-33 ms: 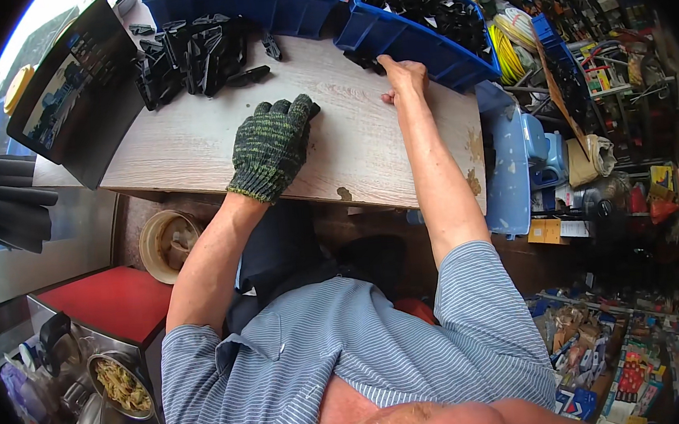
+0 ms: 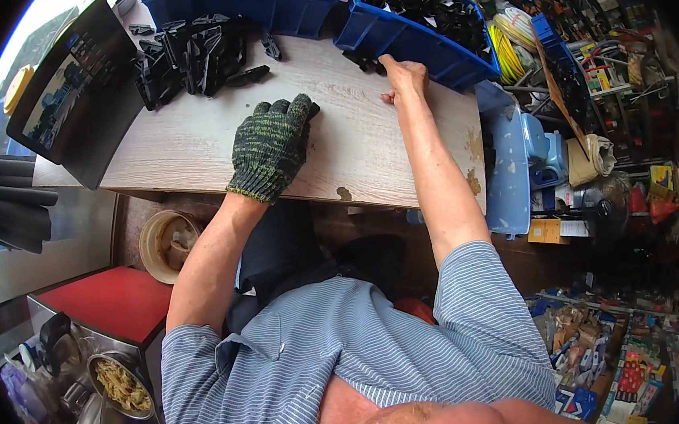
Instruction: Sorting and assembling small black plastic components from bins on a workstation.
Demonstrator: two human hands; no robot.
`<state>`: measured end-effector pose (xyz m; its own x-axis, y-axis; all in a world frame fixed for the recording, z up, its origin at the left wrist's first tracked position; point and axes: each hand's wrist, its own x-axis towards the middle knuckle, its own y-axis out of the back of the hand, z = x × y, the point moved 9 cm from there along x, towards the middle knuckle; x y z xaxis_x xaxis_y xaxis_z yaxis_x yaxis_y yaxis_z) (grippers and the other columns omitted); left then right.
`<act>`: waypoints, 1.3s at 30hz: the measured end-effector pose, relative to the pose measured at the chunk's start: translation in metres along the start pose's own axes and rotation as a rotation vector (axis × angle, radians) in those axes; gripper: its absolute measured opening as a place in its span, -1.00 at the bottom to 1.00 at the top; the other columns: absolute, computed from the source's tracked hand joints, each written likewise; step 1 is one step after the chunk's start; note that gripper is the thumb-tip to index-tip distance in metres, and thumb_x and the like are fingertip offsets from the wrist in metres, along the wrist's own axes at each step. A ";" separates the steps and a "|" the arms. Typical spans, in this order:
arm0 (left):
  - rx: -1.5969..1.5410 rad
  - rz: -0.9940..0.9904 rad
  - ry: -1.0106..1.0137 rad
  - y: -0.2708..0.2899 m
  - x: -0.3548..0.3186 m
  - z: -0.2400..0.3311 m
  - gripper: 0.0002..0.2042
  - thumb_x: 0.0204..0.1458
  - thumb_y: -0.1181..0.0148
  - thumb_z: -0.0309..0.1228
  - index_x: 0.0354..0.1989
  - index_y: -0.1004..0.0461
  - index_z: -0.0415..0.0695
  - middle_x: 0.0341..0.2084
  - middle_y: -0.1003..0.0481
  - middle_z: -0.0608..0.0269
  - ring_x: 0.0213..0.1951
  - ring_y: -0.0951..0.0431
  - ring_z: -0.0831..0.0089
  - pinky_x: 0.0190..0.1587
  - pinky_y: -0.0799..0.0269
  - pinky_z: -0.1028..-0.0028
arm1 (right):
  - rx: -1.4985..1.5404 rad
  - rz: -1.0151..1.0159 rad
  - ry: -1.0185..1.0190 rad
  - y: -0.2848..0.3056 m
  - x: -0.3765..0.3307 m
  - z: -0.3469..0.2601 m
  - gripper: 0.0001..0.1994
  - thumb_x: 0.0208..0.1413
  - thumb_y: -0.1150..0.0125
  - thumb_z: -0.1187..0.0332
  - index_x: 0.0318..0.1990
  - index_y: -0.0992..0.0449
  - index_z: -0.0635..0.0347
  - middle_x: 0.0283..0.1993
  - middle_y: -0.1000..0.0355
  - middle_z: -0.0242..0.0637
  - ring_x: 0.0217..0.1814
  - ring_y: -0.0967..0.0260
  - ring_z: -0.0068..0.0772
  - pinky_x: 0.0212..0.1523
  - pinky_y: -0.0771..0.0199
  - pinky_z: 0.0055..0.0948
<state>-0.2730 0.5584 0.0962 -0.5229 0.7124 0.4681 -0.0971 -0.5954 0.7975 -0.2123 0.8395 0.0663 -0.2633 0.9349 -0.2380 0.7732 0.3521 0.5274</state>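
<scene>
My left hand [image 2: 271, 149], in a dark green and black knitted glove, rests on the pale wood-grain table [image 2: 189, 148] with its fingers curled. A dark tip shows beside its index finger; what it belongs to is hidden. My bare right hand [image 2: 406, 79] reaches to the foot of a blue bin, its fingers bent in at a small black plastic part [image 2: 362, 61] lying against the bin's base. Its grip is partly hidden by the hand itself. Beyond my left hand lies a heap of black plastic parts [image 2: 209, 54], with a single part [image 2: 248, 76] at its near edge.
A blue bin [image 2: 414, 50] full of black parts stands at the back right, another blue bin [image 2: 257, 9] at the back. On the left a tablet [image 2: 75, 94] leans upright. A light blue tub [image 2: 507, 189] adjoins the table's right edge. A bucket [image 2: 153, 248] stands below left.
</scene>
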 end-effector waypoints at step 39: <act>0.231 0.116 0.145 0.016 -0.004 0.004 -0.77 0.00 -0.27 -0.25 -0.20 -0.59 -0.05 -0.22 -0.56 0.21 -0.14 -0.51 0.11 -0.15 -0.43 0.14 | 0.746 -0.539 0.197 -0.013 -0.147 0.052 -0.71 0.26 -0.08 0.17 -0.42 -0.35 0.17 -0.71 -0.08 -0.49 -0.79 -0.03 -0.63 -0.66 -0.60 -0.23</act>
<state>-0.2690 0.5481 0.1085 -0.6361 0.5740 0.5157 0.1576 -0.5576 0.8150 -0.1538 0.6949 0.0516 -0.7334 0.6692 -0.1196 0.6706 0.6833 -0.2888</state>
